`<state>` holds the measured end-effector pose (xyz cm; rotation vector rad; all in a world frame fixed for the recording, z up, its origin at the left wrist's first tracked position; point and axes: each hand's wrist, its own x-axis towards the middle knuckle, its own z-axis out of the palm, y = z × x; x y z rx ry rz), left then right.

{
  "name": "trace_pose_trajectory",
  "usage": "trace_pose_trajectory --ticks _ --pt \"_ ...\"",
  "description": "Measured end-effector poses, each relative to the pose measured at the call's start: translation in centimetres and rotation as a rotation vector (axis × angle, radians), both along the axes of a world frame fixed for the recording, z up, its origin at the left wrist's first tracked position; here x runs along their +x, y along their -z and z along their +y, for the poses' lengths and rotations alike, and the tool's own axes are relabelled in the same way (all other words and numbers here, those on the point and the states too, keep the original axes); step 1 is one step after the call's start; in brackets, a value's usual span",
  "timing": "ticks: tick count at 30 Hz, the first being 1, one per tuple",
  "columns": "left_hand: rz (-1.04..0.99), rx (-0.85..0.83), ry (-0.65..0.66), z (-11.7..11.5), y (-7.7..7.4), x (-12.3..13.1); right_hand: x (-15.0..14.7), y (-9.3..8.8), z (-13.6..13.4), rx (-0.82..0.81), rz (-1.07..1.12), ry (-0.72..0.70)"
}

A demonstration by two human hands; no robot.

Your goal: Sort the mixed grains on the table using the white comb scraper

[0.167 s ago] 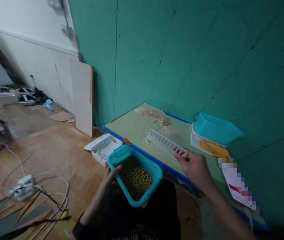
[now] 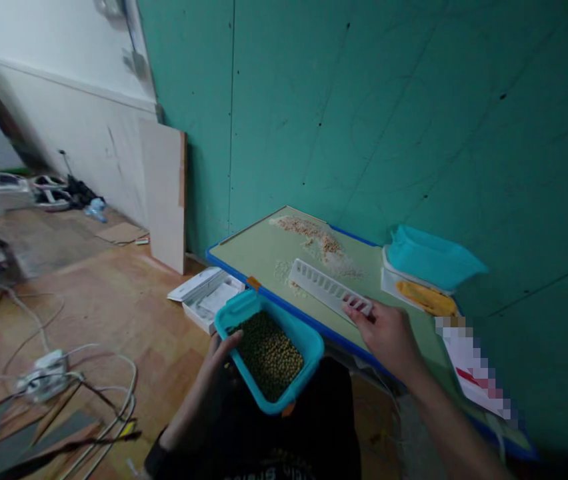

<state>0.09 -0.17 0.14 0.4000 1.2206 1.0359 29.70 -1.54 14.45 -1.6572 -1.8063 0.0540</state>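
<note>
My left hand (image 2: 220,357) grips the left side of a turquoise plastic basin (image 2: 309,337), thumb over the rim, at the table's near edge above my lap. Dark green beans (image 2: 259,337) and yellowish beans (image 2: 281,360) fill its bottom. My right hand (image 2: 387,333) is closed round the right end of a long white slotted plastic strip (image 2: 321,285). The strip lies low over the tabletop; I cannot tell if it touches throughout. Pale grains (image 2: 284,270) and a few yellowish pieces are by its far left end. Beyond it spreads a heap of tan and orange grains (image 2: 314,233).
The pale green table (image 2: 254,250) has a blue edge and stands against a green wall. At its right are a white box with a turquoise bag (image 2: 429,257), a yellow cloth (image 2: 427,298) and a white packet (image 2: 479,373). An open white box (image 2: 209,303) and cables (image 2: 127,393) lie left.
My right hand has shifted the white strip slightly left and towards me. The basin and left hand stay nearly still.
</note>
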Motion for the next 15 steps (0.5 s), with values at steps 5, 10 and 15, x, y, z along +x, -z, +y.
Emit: trace_pose_trajectory --ticks 5,10,15 --pt "0.01 -0.04 0.001 -0.3 -1.2 0.0 -0.3 -0.2 0.0 -0.015 0.005 -0.049" --pt "0.018 -0.083 0.0 -0.5 -1.8 0.0 -0.6 -0.3 0.0 -0.032 0.05 -0.086" --pt "0.007 -0.092 -0.012 -0.6 -2.2 0.1 -1.1 -0.3 -0.1 -0.028 0.078 -0.107"
